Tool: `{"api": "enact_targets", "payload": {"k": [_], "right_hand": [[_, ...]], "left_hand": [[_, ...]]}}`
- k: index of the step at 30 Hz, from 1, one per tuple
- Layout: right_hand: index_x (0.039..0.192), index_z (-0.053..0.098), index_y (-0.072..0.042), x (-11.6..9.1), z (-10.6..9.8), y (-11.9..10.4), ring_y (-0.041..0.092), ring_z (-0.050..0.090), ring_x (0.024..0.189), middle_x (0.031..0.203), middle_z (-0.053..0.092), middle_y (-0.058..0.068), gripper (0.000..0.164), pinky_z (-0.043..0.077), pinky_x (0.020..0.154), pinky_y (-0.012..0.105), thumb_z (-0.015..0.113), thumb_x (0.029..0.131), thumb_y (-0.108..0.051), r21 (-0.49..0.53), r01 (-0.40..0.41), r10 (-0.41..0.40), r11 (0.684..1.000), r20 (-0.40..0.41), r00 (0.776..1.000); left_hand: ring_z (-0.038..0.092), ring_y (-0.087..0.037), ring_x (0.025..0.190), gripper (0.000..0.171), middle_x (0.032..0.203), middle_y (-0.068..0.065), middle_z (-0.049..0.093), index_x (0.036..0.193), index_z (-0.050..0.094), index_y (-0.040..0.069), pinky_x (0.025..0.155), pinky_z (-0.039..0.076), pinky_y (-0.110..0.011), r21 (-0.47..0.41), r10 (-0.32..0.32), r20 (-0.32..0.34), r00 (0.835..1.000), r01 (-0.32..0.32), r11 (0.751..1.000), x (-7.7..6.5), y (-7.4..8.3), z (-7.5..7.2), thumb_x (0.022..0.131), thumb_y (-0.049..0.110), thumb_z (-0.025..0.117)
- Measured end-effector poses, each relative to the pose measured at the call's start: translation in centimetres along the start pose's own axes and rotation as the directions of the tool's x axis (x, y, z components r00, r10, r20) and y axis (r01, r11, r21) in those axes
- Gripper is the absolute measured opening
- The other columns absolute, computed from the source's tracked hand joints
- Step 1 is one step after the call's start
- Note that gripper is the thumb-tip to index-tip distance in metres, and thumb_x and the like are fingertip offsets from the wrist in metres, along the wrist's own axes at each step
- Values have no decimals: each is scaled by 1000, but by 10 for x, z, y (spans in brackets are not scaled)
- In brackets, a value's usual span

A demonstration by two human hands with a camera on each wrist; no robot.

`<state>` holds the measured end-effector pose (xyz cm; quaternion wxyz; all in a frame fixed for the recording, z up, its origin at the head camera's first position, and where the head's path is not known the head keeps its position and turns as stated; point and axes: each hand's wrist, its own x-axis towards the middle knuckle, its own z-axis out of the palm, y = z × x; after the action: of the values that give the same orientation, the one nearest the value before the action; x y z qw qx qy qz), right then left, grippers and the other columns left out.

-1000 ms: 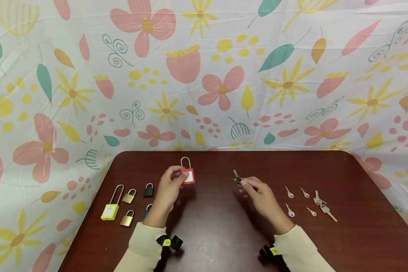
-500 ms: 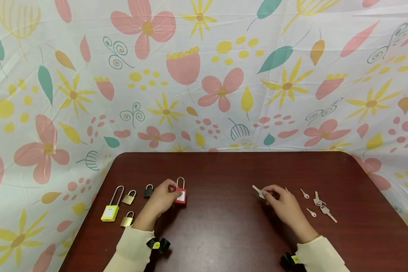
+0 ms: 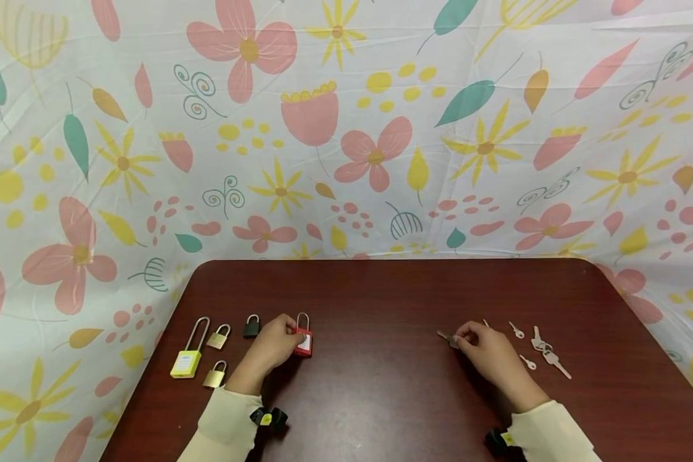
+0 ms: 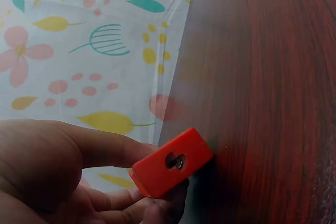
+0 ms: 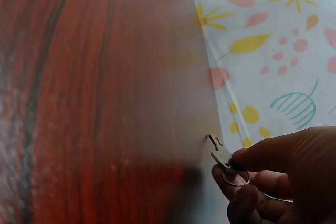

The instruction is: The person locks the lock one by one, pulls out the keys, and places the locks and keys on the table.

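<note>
My left hand (image 3: pixel 270 346) holds a red padlock (image 3: pixel 304 344) by its body, thumb on the white label. The metal shackle points away from me. In the left wrist view, the padlock's underside (image 4: pixel 157 169) faces the camera and shows a keyhole. On the right, my right hand (image 3: pixel 491 356) pinches a metal key (image 3: pixel 447 337) between thumb and finger, its blade pointing left. A small split ring (image 5: pixel 249 180) hangs from the key in the right wrist view. Whether the padlock and the key touch the tabletop, I cannot tell.
Left of my left hand lie a black padlock (image 3: pixel 251 329), two brass padlocks, one upper (image 3: pixel 217 341) and one lower (image 3: pixel 214 378), and a long-shackled yellow padlock (image 3: pixel 185 364). Several loose keys (image 3: pixel 517 331) and a ringed pair (image 3: pixel 556 364) lie right on the brown table (image 3: pixel 375 398).
The hands have moved apart and toward me: the left with the padlock to the left, the right with the key to the right. A blue padlock seen earlier is now hidden.
</note>
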<state>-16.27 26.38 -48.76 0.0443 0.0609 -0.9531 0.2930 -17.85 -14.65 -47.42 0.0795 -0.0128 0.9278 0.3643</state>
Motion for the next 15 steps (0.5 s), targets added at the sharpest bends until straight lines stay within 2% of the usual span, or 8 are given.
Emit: {"api": "enact_targets", "payload": {"k": [5,8,12,15], "right_hand": [[85,63,-14,1,2,2,15,50,61,70,56,-4,5,41,58,37,67,87,-15,-36,28,-28,999,-13,1000],[84,64,-12,2,2,4,29,59,80,69,56,-4,4,45,66,43,67,86,-13,-57,49,-51,997,-30,998],[82,63,-12,4,2,6,45,48,110,70,56,-3,6,43,77,52,69,83,-13,-71,59,-61,996,-29,998],[81,62,-13,4,3,7,43,49,109,72,54,-2,8,44,76,51,70,82,-13,-71,55,-57,996,-19,998]], "left_hand": [[50,-16,68,16,79,-1,54,91,55,7,61,42,-32,34,-1,5,1000,1,999,0,1,-1,85,17,66],[52,-16,70,18,82,-2,56,94,57,7,63,44,-34,45,-8,6,1000,7,999,0,0,-3,85,19,67],[53,-16,73,20,85,-3,58,97,60,6,66,45,-36,51,-17,-1,1000,17,999,0,-2,-5,84,19,68],[52,-17,74,20,84,-3,57,96,61,5,67,45,-36,65,-8,-11,1000,9,998,-1,-3,-5,84,19,68]]}}
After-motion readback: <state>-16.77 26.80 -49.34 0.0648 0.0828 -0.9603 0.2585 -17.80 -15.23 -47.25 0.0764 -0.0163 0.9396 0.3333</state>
